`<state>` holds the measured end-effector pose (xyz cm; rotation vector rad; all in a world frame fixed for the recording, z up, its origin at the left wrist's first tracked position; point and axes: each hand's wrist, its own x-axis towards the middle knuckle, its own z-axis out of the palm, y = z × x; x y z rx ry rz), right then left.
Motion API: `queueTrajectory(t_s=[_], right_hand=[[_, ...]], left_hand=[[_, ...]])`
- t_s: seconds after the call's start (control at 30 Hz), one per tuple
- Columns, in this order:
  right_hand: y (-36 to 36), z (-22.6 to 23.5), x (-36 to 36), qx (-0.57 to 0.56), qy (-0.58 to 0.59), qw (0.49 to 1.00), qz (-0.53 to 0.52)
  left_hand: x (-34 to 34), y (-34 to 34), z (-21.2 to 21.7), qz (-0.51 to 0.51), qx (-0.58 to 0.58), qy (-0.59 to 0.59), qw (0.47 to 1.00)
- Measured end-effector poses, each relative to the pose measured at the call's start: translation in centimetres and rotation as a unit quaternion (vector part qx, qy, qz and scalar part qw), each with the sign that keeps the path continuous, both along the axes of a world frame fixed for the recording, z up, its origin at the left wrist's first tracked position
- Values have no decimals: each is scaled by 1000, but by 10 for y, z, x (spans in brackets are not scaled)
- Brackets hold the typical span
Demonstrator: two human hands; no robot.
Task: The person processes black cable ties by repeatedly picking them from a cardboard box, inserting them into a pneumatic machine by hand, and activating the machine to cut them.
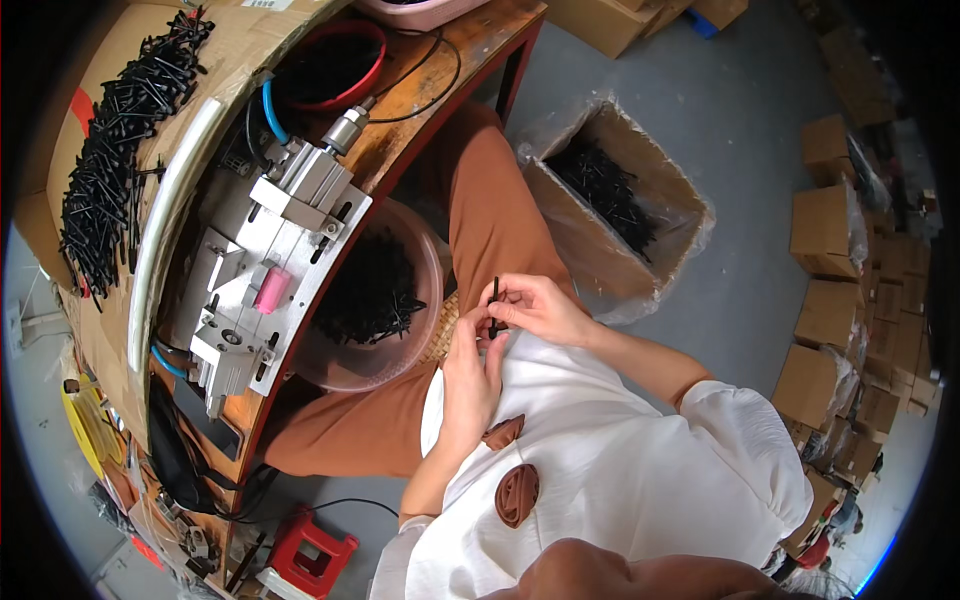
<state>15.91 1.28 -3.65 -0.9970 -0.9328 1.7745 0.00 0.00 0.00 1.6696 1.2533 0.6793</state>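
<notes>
Fingers (503, 312) of the right hand (535, 308) are pinching a thin black rod (494, 303), holding it upright over the lap, above the white blouse (620, 460). Left hand (470, 375) is reaching up beside it, its fingertips closing on the rod's lower end. Just to the left, a clear plastic bowl (420, 250) of black rods is resting on the knees, under the metal press (262, 285) on the wooden table (470, 50). A cardboard box (660, 200) of more rods is standing on the floor to the right.
</notes>
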Motion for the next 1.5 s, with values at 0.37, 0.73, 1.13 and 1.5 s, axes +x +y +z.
queueTrajectory(t_s=[0.37, 0.73, 1.13, 1.5], right_hand=[[0, 1, 1, -15, -19, 1000, 4], [3, 4, -3, 0, -53, 999, -2], [179, 107, 51, 314, -217, 896, -228], [373, 199, 21, 469, -495, 695, -226]], left_hand=[[1, -2, -4, 7, 20, -4, 1000], [-3, -1, 0, 13, 13, -12, 1000], [-68, 33, -96, -5, 26, 228, 973], [-77, 44, -163, -119, -97, 239, 959]])
